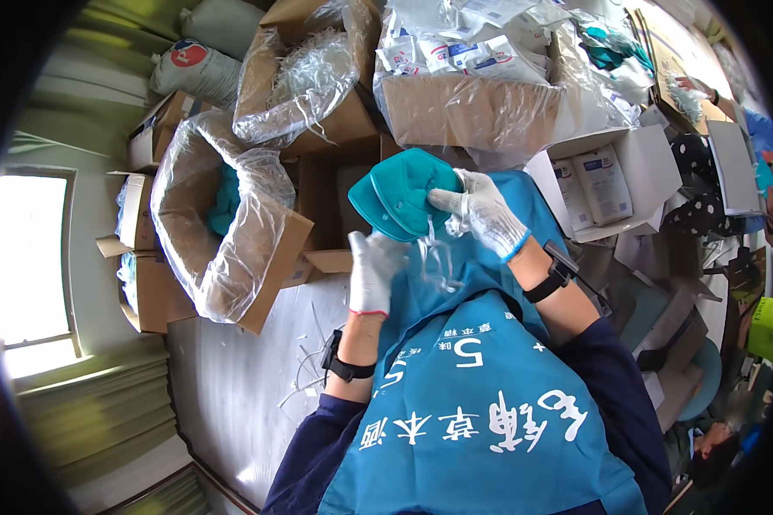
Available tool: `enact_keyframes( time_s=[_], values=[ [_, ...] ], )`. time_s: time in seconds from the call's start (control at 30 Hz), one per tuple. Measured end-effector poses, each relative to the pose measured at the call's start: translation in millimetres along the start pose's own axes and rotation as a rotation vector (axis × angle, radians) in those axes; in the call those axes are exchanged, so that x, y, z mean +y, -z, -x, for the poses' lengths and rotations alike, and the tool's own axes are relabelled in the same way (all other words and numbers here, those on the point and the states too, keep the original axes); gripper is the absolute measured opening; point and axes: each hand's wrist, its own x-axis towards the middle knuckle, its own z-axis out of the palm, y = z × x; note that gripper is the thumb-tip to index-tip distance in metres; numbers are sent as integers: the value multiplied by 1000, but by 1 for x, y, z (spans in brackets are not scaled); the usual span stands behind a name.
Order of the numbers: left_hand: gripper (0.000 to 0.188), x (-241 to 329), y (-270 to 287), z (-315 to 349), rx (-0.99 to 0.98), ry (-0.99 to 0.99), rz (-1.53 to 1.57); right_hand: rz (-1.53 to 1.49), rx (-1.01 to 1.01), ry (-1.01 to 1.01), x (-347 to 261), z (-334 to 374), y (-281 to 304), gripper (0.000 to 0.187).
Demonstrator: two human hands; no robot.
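Observation:
My right hand (489,213), in a white knit glove with a blue cuff, grips a teal cup-shaped piece (397,196) by its right edge, thumb laid over it. The piece has a stitched-looking rim and appears layered; I cannot tell its exact kind. Thin white straps (436,262) dangle below it from the right hand's side. Just under the piece's lower left edge is my left hand (372,275), in a white glove with a red cuff. Its thumb and fingers are apart, slightly blurred, with nothing visible in them. A blue apron (498,369) covers my lap.
A plastic-lined carton (270,232) at left holds teal pieces; another (258,90) behind holds white strips. White packets fill a large carton (472,112) ahead. An open white box (653,172) with packets stands right. Other people sit at far right. White strips (305,373) litter the floor.

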Motion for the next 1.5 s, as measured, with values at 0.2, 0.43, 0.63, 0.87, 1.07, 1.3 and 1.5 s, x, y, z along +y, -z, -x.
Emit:
enact_keyframes(
  time_s=[0.2,0.43,0.63,0.87,1.07,1.3,1.5],
  values=[
    [23,11,-23,-26,125,-459,12,268,85,122,9,-4,-27,29],
    [33,7,-13,-72,431,-647,102,48,-279,-134,36,19,-47,25],
    [28,-6,-40,-80,581,-477,-57,-993,-301,-374,49,-18,-32,24],
    [6,-100,-18,-108,249,-511,-451,-477,400,38,122,-104,24,19],
    [9,-107,-7,-64,376,-278,-265,-515,681,-140,128,-93,-26,16],
    [10,-110,3,-59,477,-281,-271,709,627,145,172,-110,-22,31],
    [4,-96,7,-35,523,-226,-336,650,569,94,169,-108,-41,35]
  ],
)
